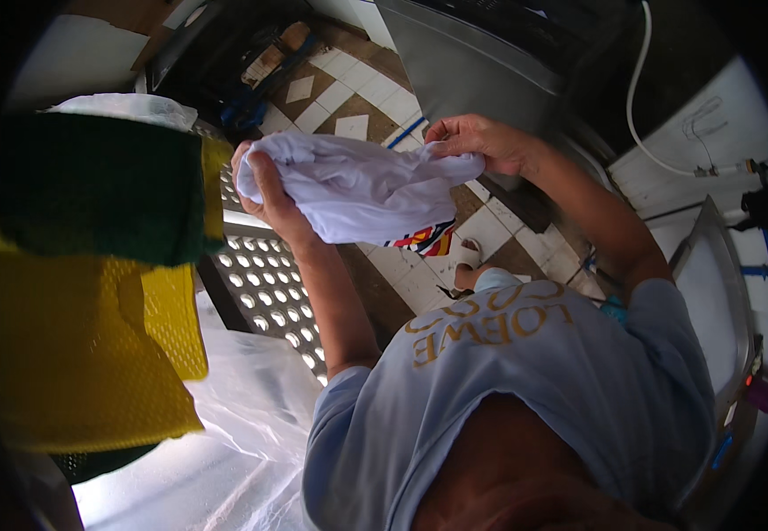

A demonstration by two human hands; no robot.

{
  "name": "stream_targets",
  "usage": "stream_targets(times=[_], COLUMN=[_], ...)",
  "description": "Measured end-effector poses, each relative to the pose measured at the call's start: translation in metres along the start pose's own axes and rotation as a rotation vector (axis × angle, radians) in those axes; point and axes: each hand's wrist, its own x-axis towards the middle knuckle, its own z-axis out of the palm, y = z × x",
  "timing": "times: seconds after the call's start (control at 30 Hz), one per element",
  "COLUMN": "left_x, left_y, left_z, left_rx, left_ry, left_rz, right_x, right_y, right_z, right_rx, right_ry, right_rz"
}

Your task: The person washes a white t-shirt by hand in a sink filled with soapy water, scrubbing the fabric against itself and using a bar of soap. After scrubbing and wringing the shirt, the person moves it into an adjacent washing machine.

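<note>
A bunched white garment (357, 186), perhaps a T-shirt, stretches between my two hands at waist height. Red, yellow and black print shows at its lower edge. On its left end my left hand (270, 196) is closed, the thumb lying over the gathered fabric. At the opposite end the fingers of my right hand (481, 142) pinch the cloth near its upper edge. Folds in the middle sag a little and hide how the inside lies.
Yellow textured mats (83, 354) and a dark green cloth (92, 190) hang at the left, beside a perforated metal panel (269, 288) and clear plastic sheeting (251, 389). Beyond the garment stands a grey metal cabinet (463, 80) on tiled floor (339, 97). A white hose (636, 106) hangs at right.
</note>
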Motion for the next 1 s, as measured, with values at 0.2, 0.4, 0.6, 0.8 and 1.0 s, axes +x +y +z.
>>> stream_targets(times=[0.2, 0.4, 0.6, 0.8, 1.0], left_x=[0.093, 0.138, 0.206, 0.291, 0.312], left_y=[-0.031, -0.094, -0.138, -0.140, -0.208], left_z=[-0.062, -0.145, -0.208, -0.227, -0.228], left_rx=[0.007, 0.004, 0.098, 0.461, 0.503], left_ry=[0.070, 0.224, 0.355, 0.182, -0.089], left_rz=[-0.015, -0.029, -0.092, 0.052, -0.150], right_x=[0.111, 0.250, 0.390, 0.435, 0.568], right_y=[-0.076, -0.133, -0.193, -0.305, -0.229], right_z=[-0.022, -0.059, -0.047, 0.014, -0.017], right_rx=[0.245, 0.173, 0.404, 0.128, -0.081], right_ry=[-0.055, -0.119, -0.225, -0.297, -0.099], right_rz=[-0.411, -0.431, -0.351, -0.614, -0.495])
